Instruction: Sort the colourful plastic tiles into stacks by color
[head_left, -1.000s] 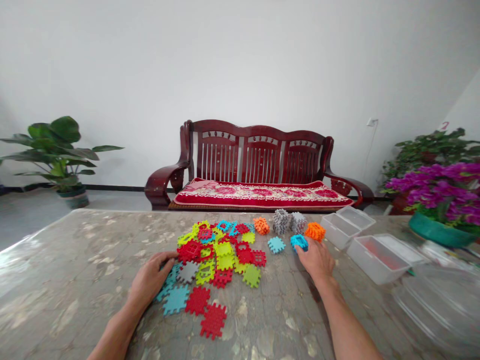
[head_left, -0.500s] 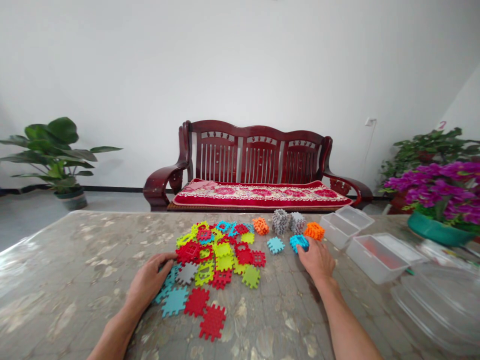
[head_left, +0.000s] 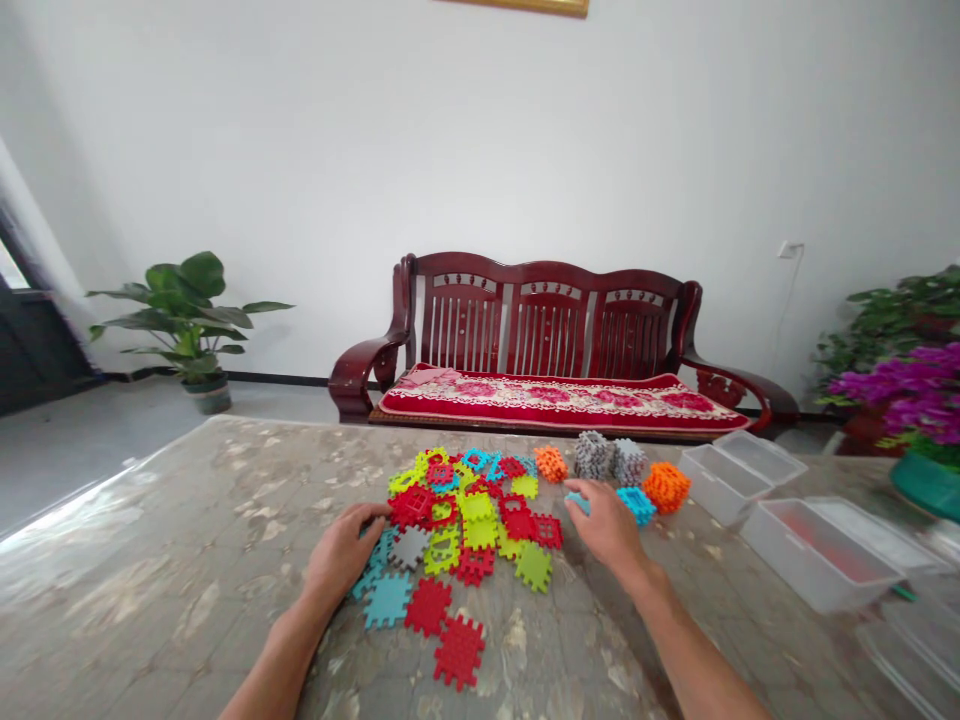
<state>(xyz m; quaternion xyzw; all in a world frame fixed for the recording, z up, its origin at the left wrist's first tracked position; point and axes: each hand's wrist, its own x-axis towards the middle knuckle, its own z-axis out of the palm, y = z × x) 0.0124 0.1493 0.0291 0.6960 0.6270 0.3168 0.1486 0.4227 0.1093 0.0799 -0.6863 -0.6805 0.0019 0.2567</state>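
Observation:
Interlocking tiles with notched edges lie in a loose pile, in red (head_left: 460, 650), lime green (head_left: 534, 566), teal (head_left: 388, 600) and grey (head_left: 409, 547). My left hand (head_left: 341, 550) rests at the pile's left side, thumb apart from the fingers, with its fingertips at a red tile (head_left: 411, 506). To the right of the pile, my right hand (head_left: 606, 525) pinches a light blue tile (head_left: 577, 501), most of it hidden by the fingers. Beyond that hand stand a bright blue stack (head_left: 636, 505), orange stacks (head_left: 666, 487) and grey stacks (head_left: 592, 455) of tiles.
Clear plastic boxes (head_left: 817, 570) stand at the right of the patterned table (head_left: 187, 560), one with something red inside. Purple flowers (head_left: 911, 390) in a green pot are at the far right. A wooden bench (head_left: 551, 325) stands behind the table, and a potted plant (head_left: 191, 310) at left.
My right hand has left the bright blue stack, moved left and closed on the light blue tile. My left hand stays by the pile. The view has turned left.

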